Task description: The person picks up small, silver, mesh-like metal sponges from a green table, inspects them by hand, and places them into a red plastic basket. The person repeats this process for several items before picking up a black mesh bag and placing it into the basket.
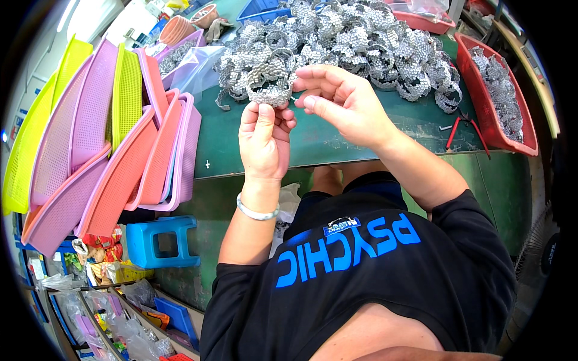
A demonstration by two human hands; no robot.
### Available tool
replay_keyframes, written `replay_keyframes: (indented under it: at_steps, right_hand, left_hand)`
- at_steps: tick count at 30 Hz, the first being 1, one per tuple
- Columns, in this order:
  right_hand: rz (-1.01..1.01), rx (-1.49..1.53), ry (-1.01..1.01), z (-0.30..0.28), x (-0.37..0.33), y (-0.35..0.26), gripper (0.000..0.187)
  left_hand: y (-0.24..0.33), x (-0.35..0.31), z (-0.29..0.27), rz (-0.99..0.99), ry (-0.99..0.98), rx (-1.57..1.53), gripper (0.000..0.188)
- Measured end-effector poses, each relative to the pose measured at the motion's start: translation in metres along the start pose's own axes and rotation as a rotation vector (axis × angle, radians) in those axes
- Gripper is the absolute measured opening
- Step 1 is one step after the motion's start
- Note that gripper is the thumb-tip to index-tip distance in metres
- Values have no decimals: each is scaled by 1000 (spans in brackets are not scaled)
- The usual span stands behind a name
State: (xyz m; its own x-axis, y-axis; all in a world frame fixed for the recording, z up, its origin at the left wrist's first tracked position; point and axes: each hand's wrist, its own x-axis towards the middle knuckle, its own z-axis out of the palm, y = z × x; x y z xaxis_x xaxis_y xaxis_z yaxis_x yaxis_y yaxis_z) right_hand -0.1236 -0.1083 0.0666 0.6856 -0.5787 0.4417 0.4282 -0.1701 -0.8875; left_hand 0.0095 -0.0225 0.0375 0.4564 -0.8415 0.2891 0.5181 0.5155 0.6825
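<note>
A curled silver band of small metal links [269, 96] is pinched between the thumb and fingers of my left hand [264, 143], held up over the near side of the green table. My right hand [349, 108] is just right of the band, its fingers bent and its thumb apart from them. I see nothing in that hand, though its fingertips come close to the band's right side. Behind both hands lies a large heap of similar silver link bands [355, 42].
A red basket [525, 133] of silver pieces stands at the right, with red-handled pliers [453, 133] beside it. Stacked coloured plastic baskets [129, 144] lean at the left. A blue stool [139, 243] stands below them. The green table [226, 153] ends before my body.
</note>
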Motion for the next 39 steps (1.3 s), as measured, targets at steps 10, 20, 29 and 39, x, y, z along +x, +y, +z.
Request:
replay_keyframes:
  at_steps: [10, 20, 29, 39]
  right_hand:
    - [43, 16, -5, -1, 5, 11, 43]
    - [77, 29, 11, 7, 10, 13, 52]
    - [120, 1, 28, 6, 13, 19, 57]
    - [129, 123, -17, 0, 13, 20, 62]
  left_hand:
    - [-9, -5, 7, 200, 77, 323, 8]
    - [-22, -4, -1, 500, 16, 689, 7]
    - [-27, -2, -2, 684, 7, 1007, 6]
    - [-21, -5, 0, 770, -58, 1334, 13]
